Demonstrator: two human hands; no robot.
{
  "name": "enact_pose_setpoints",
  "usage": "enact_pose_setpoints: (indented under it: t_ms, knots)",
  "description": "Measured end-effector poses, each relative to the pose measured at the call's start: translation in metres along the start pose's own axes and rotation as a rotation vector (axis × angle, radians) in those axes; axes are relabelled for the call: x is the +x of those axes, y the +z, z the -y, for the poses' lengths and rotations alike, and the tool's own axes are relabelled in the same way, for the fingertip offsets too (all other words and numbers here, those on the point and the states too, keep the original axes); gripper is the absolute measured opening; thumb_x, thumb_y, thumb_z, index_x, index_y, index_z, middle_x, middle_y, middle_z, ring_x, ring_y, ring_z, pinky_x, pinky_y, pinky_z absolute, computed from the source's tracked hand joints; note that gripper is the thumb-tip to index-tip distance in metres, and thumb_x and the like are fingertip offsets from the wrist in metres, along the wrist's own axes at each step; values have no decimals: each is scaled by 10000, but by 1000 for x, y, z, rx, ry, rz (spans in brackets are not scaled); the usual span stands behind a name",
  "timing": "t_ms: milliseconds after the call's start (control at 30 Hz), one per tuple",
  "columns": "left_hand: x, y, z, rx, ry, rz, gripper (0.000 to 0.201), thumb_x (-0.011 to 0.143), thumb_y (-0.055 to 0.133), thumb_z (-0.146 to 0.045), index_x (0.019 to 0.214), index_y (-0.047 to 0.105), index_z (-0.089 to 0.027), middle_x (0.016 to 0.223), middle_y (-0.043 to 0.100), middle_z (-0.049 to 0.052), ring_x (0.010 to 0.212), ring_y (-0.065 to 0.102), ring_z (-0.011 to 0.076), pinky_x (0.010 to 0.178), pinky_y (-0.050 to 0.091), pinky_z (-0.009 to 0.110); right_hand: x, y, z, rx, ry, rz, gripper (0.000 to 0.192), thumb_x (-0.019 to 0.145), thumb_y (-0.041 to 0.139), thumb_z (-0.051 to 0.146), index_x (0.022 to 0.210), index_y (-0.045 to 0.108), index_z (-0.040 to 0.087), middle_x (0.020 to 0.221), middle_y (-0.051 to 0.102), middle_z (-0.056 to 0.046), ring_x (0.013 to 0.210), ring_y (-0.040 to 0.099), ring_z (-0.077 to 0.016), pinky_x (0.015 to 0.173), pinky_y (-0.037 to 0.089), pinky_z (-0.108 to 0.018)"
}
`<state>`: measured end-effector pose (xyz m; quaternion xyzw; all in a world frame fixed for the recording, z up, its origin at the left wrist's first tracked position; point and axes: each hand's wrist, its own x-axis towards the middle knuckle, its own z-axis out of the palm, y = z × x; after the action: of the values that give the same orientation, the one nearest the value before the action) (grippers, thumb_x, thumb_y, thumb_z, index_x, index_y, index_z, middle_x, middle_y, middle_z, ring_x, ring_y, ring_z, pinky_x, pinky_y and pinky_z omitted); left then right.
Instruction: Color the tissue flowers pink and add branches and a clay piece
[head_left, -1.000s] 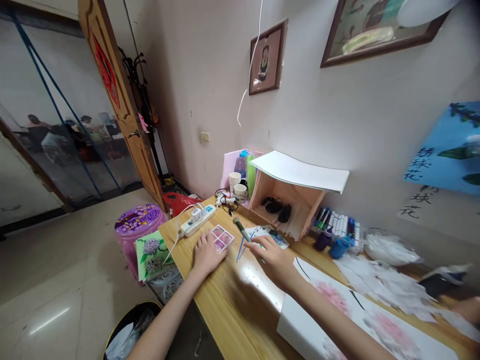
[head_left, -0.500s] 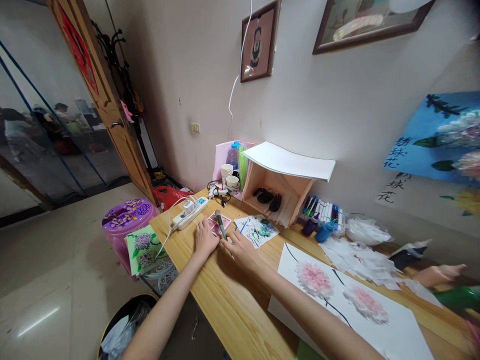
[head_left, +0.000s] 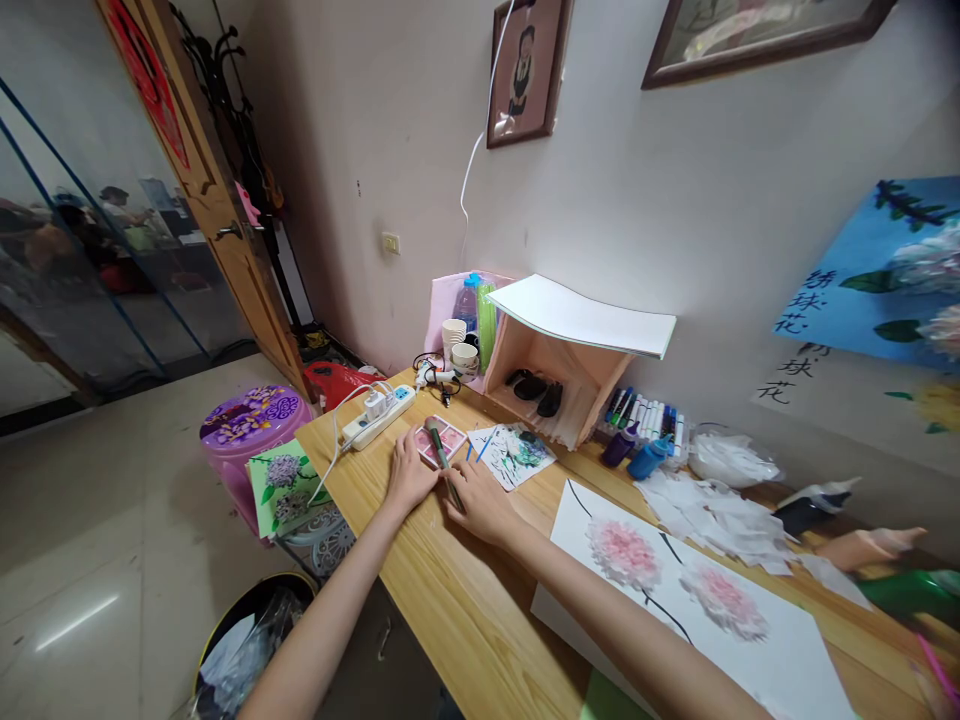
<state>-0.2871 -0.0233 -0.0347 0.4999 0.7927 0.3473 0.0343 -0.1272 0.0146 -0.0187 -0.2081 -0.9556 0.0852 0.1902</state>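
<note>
In the head view, my right hand (head_left: 478,500) is closed around the green handle of a makeup brush (head_left: 437,445). Its brown bristle head points up and away, over a small pink makeup palette (head_left: 452,437) with several compartments. My left hand (head_left: 410,477) lies at the palette's near left side, fingers along the edge and thumb toward the brush, gripping it. Part of the palette is hidden by the hand and the brush. To the right, white paper (head_left: 559,600) carries two fluffy pink-and-white flowers (head_left: 622,552) with dark painted stems.
A power strip (head_left: 379,415) with cables is left of the palette. A paint-smeared sheet (head_left: 517,455) with thin blue sticks lies to its right. Behind stand a cardboard box (head_left: 510,345), markers (head_left: 652,418), paint bottles (head_left: 651,458) and white tissue strips (head_left: 712,515).
The brush has shifted slightly left and tilted within my right hand, showing more of its handle. My left hand stays at the palette. The camera view has moved a little.
</note>
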Motion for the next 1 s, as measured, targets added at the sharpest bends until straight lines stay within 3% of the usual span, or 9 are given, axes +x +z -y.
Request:
enact_pose_setpoints:
  t_ms: [100,233,367,467,667,1000]
  knots:
    - [-1,1,0,10,4,-10,838,641,696,-316,1352,291,-136,1290,438,162,1242,422,292,1037,336,412,0,0,6,40,68,5,347,760,615,290,1068,525,158,1049,586,-113,962,525,-266,833,445,-379]
    - [-1,2,1,11,35,-17,843,656,692,-409,1347,301,-127,1283,428,163,1245,416,300,1039,332,409,5,4,12,113,236,-26,151,814,491,165,962,514,176,967,609,-101,921,547,-252,779,440,-353]
    - [-1,3,2,-8,36,-28,855,660,684,-455,1348,307,-114,1273,431,174,1240,416,309,1037,333,422,11,12,14,173,359,-48,126,831,447,132,930,487,201,893,613,-76,870,563,-235,704,425,-320]
    - [-1,3,4,-28,43,-26,856,655,684,-433,1350,309,-104,1281,416,176,1236,418,305,1044,329,418,14,14,15,179,387,-50,128,829,452,152,945,479,200,893,609,-77,851,566,-235,672,415,-311]
    - [-2,6,9,-61,60,-51,874,618,704,-374,1357,299,-141,1340,338,160,1287,342,312,1073,296,437,13,6,10,303,415,-68,308,797,517,228,1098,461,194,906,591,-67,823,557,-222,699,407,-314]
    - [-5,-1,9,-178,144,-28,693,696,638,-280,1315,338,-192,1294,371,120,1288,337,259,1098,262,427,19,13,3,398,441,-100,277,819,495,256,1087,461,196,857,587,-43,767,561,-198,699,410,-311]
